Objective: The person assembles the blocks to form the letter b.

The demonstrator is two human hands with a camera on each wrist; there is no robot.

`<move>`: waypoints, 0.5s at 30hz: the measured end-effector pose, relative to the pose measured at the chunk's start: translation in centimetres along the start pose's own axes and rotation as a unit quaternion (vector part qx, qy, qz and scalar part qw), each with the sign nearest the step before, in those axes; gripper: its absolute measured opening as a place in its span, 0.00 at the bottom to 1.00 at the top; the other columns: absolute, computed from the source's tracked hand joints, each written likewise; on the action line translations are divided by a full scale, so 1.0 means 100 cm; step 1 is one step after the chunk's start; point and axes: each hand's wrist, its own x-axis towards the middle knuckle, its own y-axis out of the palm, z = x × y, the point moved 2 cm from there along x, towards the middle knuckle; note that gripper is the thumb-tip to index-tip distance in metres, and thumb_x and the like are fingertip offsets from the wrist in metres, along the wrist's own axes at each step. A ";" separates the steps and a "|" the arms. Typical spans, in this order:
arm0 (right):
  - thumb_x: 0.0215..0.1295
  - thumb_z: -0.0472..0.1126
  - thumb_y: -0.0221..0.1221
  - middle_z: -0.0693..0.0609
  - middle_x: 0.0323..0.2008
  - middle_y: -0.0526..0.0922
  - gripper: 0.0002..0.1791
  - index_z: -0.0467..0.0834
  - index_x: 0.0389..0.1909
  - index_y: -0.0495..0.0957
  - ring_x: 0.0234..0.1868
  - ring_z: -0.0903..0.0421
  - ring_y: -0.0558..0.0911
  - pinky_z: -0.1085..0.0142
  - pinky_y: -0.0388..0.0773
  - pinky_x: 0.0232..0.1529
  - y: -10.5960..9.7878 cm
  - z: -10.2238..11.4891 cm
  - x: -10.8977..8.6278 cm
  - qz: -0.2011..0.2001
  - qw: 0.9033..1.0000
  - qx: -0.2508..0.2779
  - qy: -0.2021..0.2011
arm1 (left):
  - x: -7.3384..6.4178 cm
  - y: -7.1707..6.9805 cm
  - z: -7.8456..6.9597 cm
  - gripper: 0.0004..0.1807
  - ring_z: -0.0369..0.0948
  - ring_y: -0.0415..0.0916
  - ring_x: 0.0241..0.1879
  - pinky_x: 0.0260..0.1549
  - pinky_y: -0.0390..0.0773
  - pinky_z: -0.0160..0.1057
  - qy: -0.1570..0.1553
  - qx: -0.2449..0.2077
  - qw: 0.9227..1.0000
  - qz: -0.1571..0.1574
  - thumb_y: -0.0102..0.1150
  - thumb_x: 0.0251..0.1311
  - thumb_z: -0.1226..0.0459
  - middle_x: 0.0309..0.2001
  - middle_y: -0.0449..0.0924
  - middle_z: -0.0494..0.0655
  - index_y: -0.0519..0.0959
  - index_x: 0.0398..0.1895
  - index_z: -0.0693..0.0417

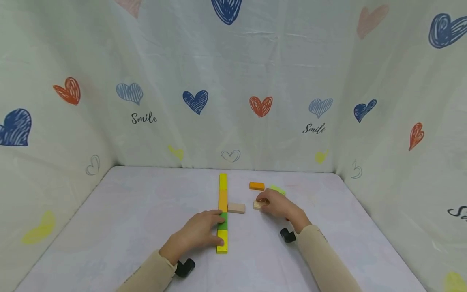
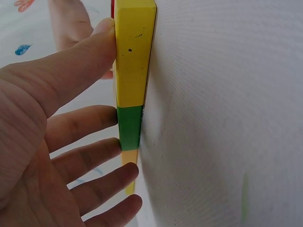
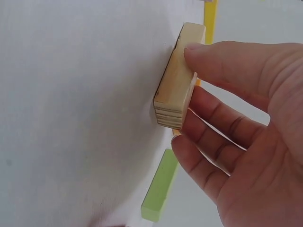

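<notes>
A straight row of blocks runs away from me, with a near yellow block (image 1: pixel 222 242), a green block (image 1: pixel 223 223), an orange block (image 1: pixel 223 199) and a far yellow block (image 1: pixel 223 181) set end to end. My left hand (image 1: pixel 197 230) rests along its left side, fingers extended, the thumb on the near yellow block and fingertips against the green one. To the right, my right hand (image 1: pixel 280 206) pinches a plain wooden block (image 3: pixel 175 80) between thumb and fingers, low over the table. Another plain wooden block (image 1: pixel 236 208) lies crosswise at the row's right side.
An orange block (image 1: pixel 257 185) lies beyond my right hand. Beside it, a light green block (image 3: pixel 160 184) is partly hidden behind that hand in the head view. The white-covered table (image 1: pixel 146 194) meets a heart-patterned curtain (image 1: pixel 233 134) at the back and sides.
</notes>
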 end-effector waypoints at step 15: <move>0.57 0.37 0.66 0.58 0.36 0.77 0.13 0.46 0.45 0.81 0.38 0.57 0.72 0.61 0.72 0.45 0.007 0.011 -0.005 0.016 0.999 -0.001 -0.035 | -0.001 0.002 -0.001 0.35 0.53 0.65 0.64 0.62 0.65 0.56 0.000 0.000 1.000 -0.004 0.72 0.45 0.47 0.66 0.67 0.51 0.78 0.58 0.50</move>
